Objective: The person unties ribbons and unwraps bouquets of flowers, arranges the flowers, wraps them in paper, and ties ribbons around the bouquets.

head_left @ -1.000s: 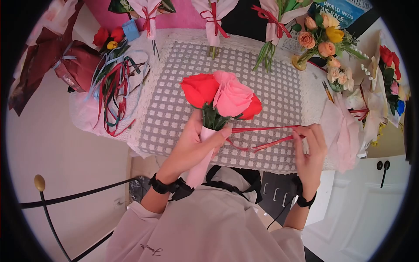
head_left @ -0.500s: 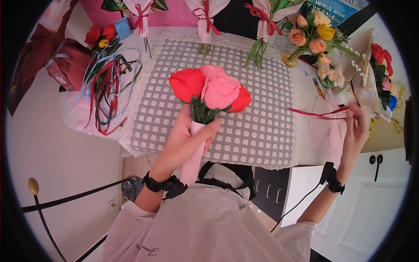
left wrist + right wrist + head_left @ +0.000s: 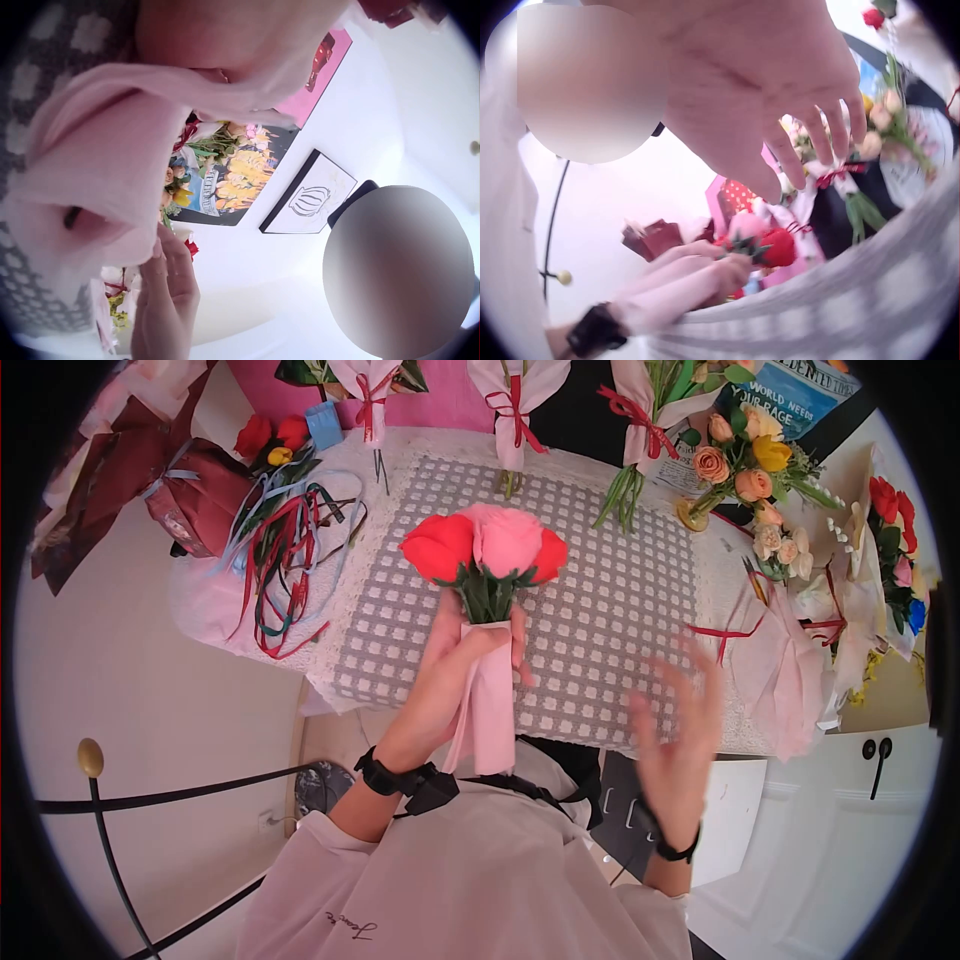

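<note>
In the head view my left hand [image 3: 440,678] grips a small bouquet [image 3: 488,598] around its pale pink wrapping paper [image 3: 492,705]. One pink rose [image 3: 508,542] stands between red roses [image 3: 438,548] above green leaves. The paper fills much of the left wrist view, with its lower end folded and hollow. My right hand [image 3: 682,745], slightly blurred, is spread over the cushion's right front edge and holds nothing; the right wrist view shows its bare palm and loose fingers. A thin red ribbon [image 3: 725,633] lies just beyond it, at the right edge of the cushion.
A grey-and-white checked cushion [image 3: 600,600] covers the table's middle. Tangled ribbons [image 3: 285,585] lie at left, near a dark red wrapped bouquet [image 3: 195,510]. Several tied bouquets line the back. Pink paper [image 3: 785,680] and peach flowers [image 3: 752,484] are at right.
My right hand carried the red ribbon away from the bouquet to the right, let it go there, and has come back toward the middle, empty. The bouquet in my left hand now stands more upright.
</note>
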A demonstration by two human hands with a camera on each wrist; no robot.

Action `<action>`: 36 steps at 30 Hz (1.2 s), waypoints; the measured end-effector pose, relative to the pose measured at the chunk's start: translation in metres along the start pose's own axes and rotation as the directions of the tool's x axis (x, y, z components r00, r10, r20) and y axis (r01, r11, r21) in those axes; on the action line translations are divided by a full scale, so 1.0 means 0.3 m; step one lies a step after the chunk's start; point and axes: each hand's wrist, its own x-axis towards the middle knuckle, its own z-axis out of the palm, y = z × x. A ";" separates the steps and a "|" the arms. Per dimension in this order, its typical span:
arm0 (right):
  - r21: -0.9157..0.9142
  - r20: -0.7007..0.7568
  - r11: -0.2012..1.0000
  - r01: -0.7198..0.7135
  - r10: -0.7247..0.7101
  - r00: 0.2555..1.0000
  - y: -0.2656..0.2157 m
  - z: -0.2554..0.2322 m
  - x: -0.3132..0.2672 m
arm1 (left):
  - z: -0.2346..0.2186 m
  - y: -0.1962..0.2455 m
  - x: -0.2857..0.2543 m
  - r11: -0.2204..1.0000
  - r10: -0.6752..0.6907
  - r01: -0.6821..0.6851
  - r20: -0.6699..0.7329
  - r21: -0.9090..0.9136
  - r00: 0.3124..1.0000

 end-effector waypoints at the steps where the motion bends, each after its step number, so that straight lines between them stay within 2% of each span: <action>1: 0.190 0.085 0.982 0.014 -0.030 0.996 -0.034 0.030 -0.012 | 0.001 0.011 -0.002 0.999 -0.021 0.021 -0.022 0.033 1.000; 2: 0.374 0.165 0.928 0.011 -0.078 0.983 -0.068 0.062 -0.017 | 0.004 0.006 0.001 0.999 -0.015 0.016 -0.022 0.038 1.000; 3: 0.378 0.165 0.926 0.012 -0.080 0.983 -0.104 0.093 -0.019 | 0.009 -0.005 0.002 0.999 -0.023 0.022 -0.062 -0.025 0.998; 4: 0.466 0.161 0.885 0.001 -0.086 0.983 -0.140 0.122 -0.021 | 0.010 -0.011 0.001 0.996 -0.034 0.025 -0.102 -0.089 0.994; 5: 0.549 0.157 0.836 -0.009 -0.092 0.983 -0.166 0.143 -0.022 | 0.009 -0.009 -0.003 0.992 -0.060 0.051 -0.079 -0.115 0.995; 8: 0.509 0.095 0.860 0.022 -0.082 0.992 -0.195 0.172 -0.007 | 0.026 -0.022 0.004 0.996 -0.013 0.006 -0.076 -0.084 0.997; 11: 0.551 0.080 0.834 0.001 -0.054 0.995 -0.150 0.182 -0.013 | 0.044 -0.007 -0.001 0.997 -0.046 0.044 -0.020 -0.066 0.999; 15: 0.521 0.021 0.853 0.019 -0.035 0.999 -0.082 0.160 -0.007 | 0.018 -0.021 -0.020 0.998 -0.059 0.060 0.033 -0.028 0.998; 16: 0.521 0.022 0.854 0.016 -0.032 0.999 -0.067 0.154 -0.009 | 0.014 -0.024 -0.028 0.997 -0.052 0.051 0.006 0.056 0.999; 17: 0.588 0.089 0.804 -0.092 0.049 0.995 -0.052 0.148 -0.012 | 0.009 -0.026 -0.035 0.989 -0.041 0.044 -0.021 0.139 0.999; 18: 0.643 0.163 0.740 -0.199 0.122 0.979 -0.039 0.144 -0.013 | -0.003 -0.030 -0.042 0.989 -0.043 0.045 -0.022 0.139 0.999; 20: 0.685 0.142 0.699 -0.204 0.147 0.979 -0.013 0.151 -0.005 | -0.027 -0.036 -0.053 0.954 -0.059 0.055 0.004 0.294 0.998; 22: 0.737 0.209 0.597 -0.318 0.245 0.947 0.009 0.141 0.000 | -0.030 -0.030 -0.061 0.957 -0.073 0.064 0.021 0.282 0.997; 24: 0.710 0.178 0.639 -0.296 0.244 0.953 0.020 0.133 0.011 | -0.028 -0.019 -0.071 0.960 -0.085 0.071 0.037 0.269 0.996; 26: 0.703 0.246 0.588 -0.401 0.329 0.912 0.045 0.122 0.010 | -0.018 -0.005 -0.079 0.941 -0.122 0.108 0.026 0.319 0.992; 28: 0.713 0.242 0.578 -0.396 0.327 0.913 0.052 0.118 0.014 | -0.001 -0.001 -0.087 0.948 -0.105 0.088 0.042 0.307 0.994; 30: 0.708 0.299 0.544 -0.450 0.346 0.889 0.063 0.112 0.006 | 0.015 0.002 -0.095 0.954 -0.090 0.070 0.056 0.293 0.994; 34: 0.699 0.248 0.566 -0.437 0.381 0.891 0.031 0.118 0.018 | 0.031 0.003 -0.102 0.935 -0.084 0.053 0.074 0.352 0.994; 35: 0.612 0.095 0.748 -0.257 0.253 0.963 0.030 0.122 0.026 | 0.033 0.001 -0.103 0.927 -0.086 0.053 0.073 0.372 0.994; 36: 0.477 -0.036 0.877 -0.062 0.089 0.995 0.029 0.125 0.032 | 0.033 -0.001 -0.103 0.926 -0.087 0.054 0.073 0.373 0.994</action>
